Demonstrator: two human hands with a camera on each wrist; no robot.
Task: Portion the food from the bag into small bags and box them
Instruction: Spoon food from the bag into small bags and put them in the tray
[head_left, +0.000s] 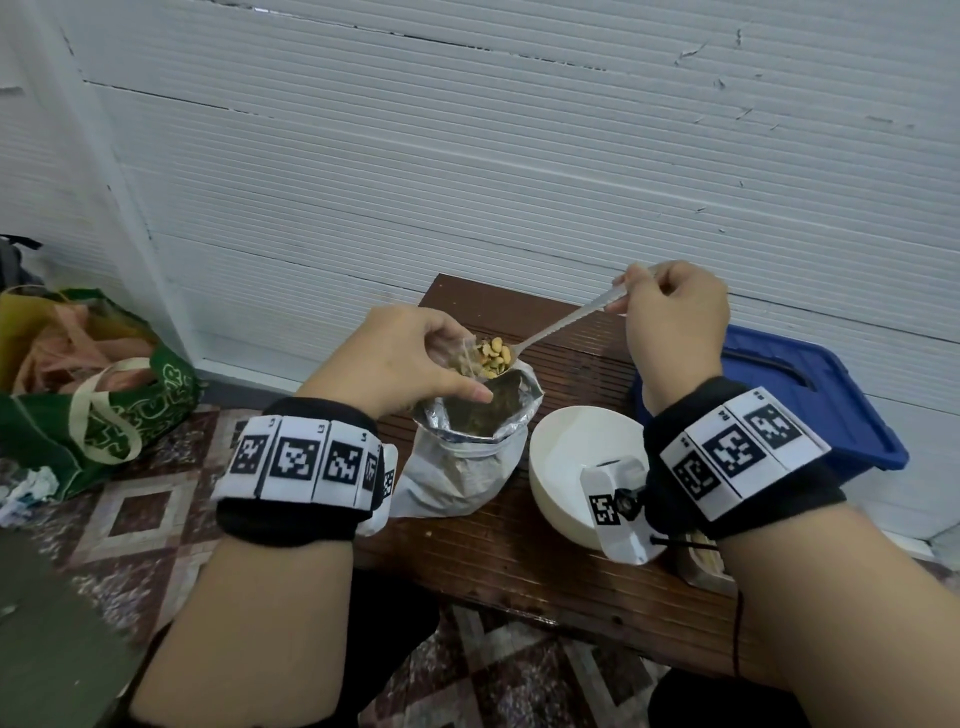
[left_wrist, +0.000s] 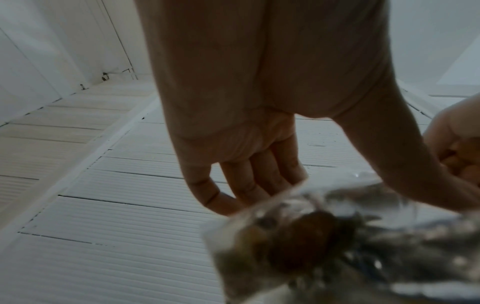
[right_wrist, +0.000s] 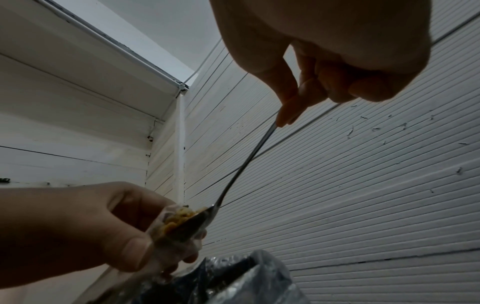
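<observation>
While I look down from the head view, my left hand (head_left: 400, 358) pinches the mouth of a small clear bag (head_left: 467, 356) with curled fingers, holding it just above the open foil bag (head_left: 475, 431) that stands near the middle of the dark wooden tabletop (head_left: 545, 561). My right hand (head_left: 675, 317) grips the handle end of a metal spoon (head_left: 558, 327) with closed fingers; its bowl, heaped with yellow nuts (head_left: 493, 356), sits at the small bag's opening. A white bowl (head_left: 571, 467) stands just right of the foil bag, toward the tabletop's right edge, and a blue box (head_left: 810, 395) lies beyond that edge. A green tote bag (head_left: 104, 405) sits on the tiled floor off the left edge.

From the left wrist, my fingers (left_wrist: 249, 185) curl down onto the clear plastic (left_wrist: 298, 236), which is blurred, with dark pieces inside.

From the right wrist, my thumb and fingers (right_wrist: 288, 107) clamp the spoon handle (right_wrist: 249, 158), and the loaded bowl rests inside the small bag's mouth (right_wrist: 166, 222) held by my left hand (right_wrist: 91, 226), directly over the foil bag (right_wrist: 233, 283).
</observation>
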